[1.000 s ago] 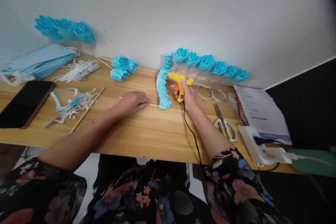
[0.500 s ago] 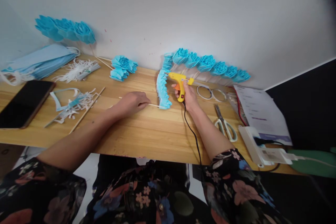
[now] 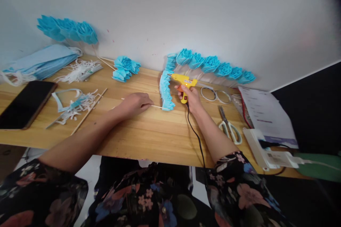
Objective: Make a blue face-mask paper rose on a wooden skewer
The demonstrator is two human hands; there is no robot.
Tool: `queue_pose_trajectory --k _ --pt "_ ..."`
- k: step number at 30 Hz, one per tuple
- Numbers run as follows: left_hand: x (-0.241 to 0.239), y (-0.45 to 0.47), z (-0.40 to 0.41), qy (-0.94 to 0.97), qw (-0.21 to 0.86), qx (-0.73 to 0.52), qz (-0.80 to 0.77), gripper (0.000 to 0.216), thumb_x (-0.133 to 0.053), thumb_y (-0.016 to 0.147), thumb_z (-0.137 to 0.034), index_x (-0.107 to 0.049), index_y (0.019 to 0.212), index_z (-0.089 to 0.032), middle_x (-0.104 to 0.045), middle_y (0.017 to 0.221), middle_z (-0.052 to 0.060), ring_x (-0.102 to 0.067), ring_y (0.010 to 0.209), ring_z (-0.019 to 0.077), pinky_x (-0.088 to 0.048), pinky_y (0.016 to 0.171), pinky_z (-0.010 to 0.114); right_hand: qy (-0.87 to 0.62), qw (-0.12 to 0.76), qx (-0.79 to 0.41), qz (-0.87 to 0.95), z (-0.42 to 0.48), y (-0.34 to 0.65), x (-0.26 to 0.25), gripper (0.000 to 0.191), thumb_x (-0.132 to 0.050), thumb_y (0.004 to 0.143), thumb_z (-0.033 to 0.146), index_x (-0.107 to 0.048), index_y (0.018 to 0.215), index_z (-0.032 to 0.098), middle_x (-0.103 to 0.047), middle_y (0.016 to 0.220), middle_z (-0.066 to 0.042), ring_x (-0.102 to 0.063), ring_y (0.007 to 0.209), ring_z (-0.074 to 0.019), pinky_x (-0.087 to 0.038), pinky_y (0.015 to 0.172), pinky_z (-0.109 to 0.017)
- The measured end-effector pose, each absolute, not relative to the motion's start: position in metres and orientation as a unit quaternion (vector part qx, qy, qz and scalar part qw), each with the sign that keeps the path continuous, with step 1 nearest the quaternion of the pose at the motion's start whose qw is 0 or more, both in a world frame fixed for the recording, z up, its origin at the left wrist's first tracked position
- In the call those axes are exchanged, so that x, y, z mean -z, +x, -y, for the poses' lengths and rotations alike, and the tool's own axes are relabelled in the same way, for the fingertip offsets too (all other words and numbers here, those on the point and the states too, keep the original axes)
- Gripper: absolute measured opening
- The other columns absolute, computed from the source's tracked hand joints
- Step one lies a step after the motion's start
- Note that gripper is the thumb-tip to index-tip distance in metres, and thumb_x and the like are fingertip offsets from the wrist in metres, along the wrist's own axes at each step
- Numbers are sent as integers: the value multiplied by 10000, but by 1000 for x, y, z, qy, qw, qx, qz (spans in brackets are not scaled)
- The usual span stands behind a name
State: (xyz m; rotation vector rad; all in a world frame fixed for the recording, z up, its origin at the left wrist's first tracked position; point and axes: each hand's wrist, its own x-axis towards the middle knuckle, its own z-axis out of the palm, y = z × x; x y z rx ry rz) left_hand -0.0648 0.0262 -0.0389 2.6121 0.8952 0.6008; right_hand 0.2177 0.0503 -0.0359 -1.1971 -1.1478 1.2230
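A yellow hot glue gun (image 3: 183, 81) is in my right hand (image 3: 193, 98), with my fingers wrapped round its grip and orange trigger. Its nozzle points left and meets the pleated blue strip (image 3: 165, 90), which lies lengthwise on the table towards the wall. My left hand (image 3: 137, 103) is closed on a thin wooden stick (image 3: 158, 106). The right end of that stick rests on the near end of the strip. A black cord (image 3: 197, 136) hangs from the glue gun's grip over the table edge.
Blue flowers on sticks (image 3: 210, 64) lean on the wall. Left lie face masks (image 3: 50, 60), white trimmings (image 3: 78, 69), a phone (image 3: 26, 104) and a loose stick (image 3: 89, 111). Right are tape rolls (image 3: 208, 94), scissors (image 3: 227, 127), papers (image 3: 266, 113) and a power strip (image 3: 258, 149).
My right thumb has moved lower and forward on the glue gun, nearer its trigger. The nozzle, my left hand and the stick have hardly moved.
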Motion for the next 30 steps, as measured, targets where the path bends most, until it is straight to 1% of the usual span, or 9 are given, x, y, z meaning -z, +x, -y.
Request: queue_pose_trajectory --k 3,7,9,12,14,17,21,25,30 --pt "39 -65 -26 913 157 -215 -311 298 -486 983 -217 -777 1041 -180 -747 957 89 -679 884 201 -489 770 295 -485 525 -516 472 -54 217 40 413 -838 656 548 -701 834 201 -778 934 -50 -554 583 -80 -405 468 -221" --pt "39 -65 -27 913 157 -223 -303 292 -491 985 -218 -774 1035 -170 -749 954 92 -680 879 203 -490 769 301 -483 536 -511 466 -55 217 43 410 -840 642 538 -710 827 196 -782 979 -60 -536 571 -70 -404 462 -214" --pt "40 -65 -27 913 156 -225 -303 294 -488 990 -225 -773 1032 -171 -749 958 92 -679 880 201 -489 770 301 -497 524 -502 475 -54 216 41 405 -823 657 551 -718 815 194 -779 944 -57 -521 554 -68 -403 461 -217" --pt "40 -65 -27 914 154 -223 -302 300 -481 995 -233 -772 1029 -171 -748 953 91 -677 875 199 -486 768 300 -512 506 -490 491 -51 213 38 386 -806 691 550 -733 810 190 -752 815 -36 -503 531 -68 -399 464 -217" --pt "40 -65 -27 915 152 -221 -302 304 -476 997 -235 -772 1031 -171 -746 949 90 -676 874 198 -484 771 298 -515 504 -483 497 -50 212 37 379 -808 701 545 -733 816 193 -736 769 -26 -505 533 -73 -403 469 -216" --pt "41 -65 -27 915 151 -214 -305 304 -474 1000 -237 -770 1041 -181 -746 959 84 -675 889 193 -479 781 292 -521 505 -473 499 -50 211 39 376 -806 703 549 -720 821 203 -736 776 -26 -524 556 -86 -412 478 -220" --pt "41 -65 -27 914 150 -213 -310 297 -479 996 -235 -769 1040 -189 -745 964 76 -673 895 189 -476 785 286 -535 491 -465 506 -51 211 39 384 -784 717 559 -734 836 198 -713 733 -21 -524 555 -90 -413 479 -222" --pt "39 -65 -26 915 152 -215 -306 296 -481 994 -231 -770 1036 -180 -745 956 82 -672 884 193 -480 778 290 -528 503 -463 504 -51 211 41 395 -809 698 567 -729 822 202 -745 793 -33 -526 562 -85 -415 472 -213" --pt "38 -65 -26 915 156 -214 -305 300 -480 989 -228 -772 1038 -175 -748 956 88 -676 876 198 -483 761 295 -546 496 -438 513 -55 212 47 376 -797 726 550 -748 826 191 -703 681 -11 -495 518 -84 -399 452 -211"
